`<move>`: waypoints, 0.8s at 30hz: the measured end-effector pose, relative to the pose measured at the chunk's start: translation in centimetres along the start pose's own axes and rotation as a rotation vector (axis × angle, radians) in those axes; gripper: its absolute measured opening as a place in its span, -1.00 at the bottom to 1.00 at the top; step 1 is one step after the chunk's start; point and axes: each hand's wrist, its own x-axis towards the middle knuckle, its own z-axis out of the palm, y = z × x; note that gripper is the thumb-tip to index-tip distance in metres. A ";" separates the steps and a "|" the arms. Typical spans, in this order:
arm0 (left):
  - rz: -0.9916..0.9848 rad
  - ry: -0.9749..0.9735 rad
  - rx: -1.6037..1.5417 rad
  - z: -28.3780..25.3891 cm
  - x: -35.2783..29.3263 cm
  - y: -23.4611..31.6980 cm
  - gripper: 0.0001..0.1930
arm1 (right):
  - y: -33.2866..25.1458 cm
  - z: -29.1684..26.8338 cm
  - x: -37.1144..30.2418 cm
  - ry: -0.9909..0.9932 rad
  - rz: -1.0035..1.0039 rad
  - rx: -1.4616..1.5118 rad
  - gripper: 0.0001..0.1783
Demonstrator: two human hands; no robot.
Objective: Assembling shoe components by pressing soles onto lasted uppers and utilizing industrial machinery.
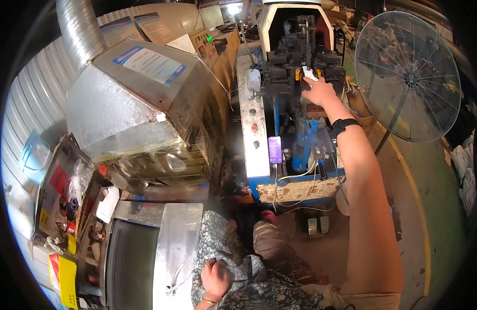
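My right arm, with a black watch on the wrist, stretches out to a dark metal machine (280, 77). At the machine's centre my right hand (319, 93) pinches a small white piece (309, 74) whose kind I cannot make out. Yellow parts sit beside that piece, under an upright spindle. My left hand (216, 279) rests on my lap, its fingers curled into a loose fist on a dark floral apron (218, 237). Close to it, a thin metal tool (173, 283) with two arms lies on a shiny metal surface (179, 232).
A large fan (411, 77) stands right of the machine. A lit phone (275, 150) leans on the machine's front, with cables below. Two foot pedals (318, 226) are on the floor. At left are a metal-hooded unit (130, 98), a conveyor belt (131, 263) and a cluttered box (58, 191).
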 end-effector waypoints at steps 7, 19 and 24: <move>0.033 0.042 0.049 0.7 0.0 -0.9 -0.69 | 0.0 0.3 -0.9 0.048 -0.002 0.011 -0.25; 0.018 0.026 0.048 0.1 0.3 -0.1 -0.70 | -0.2 0.8 -0.7 0.103 -0.016 0.008 -0.27; 0.020 0.043 0.047 -0.1 0.1 0.3 -0.71 | -0.7 -1.6 -0.1 0.060 -0.023 -0.019 -0.27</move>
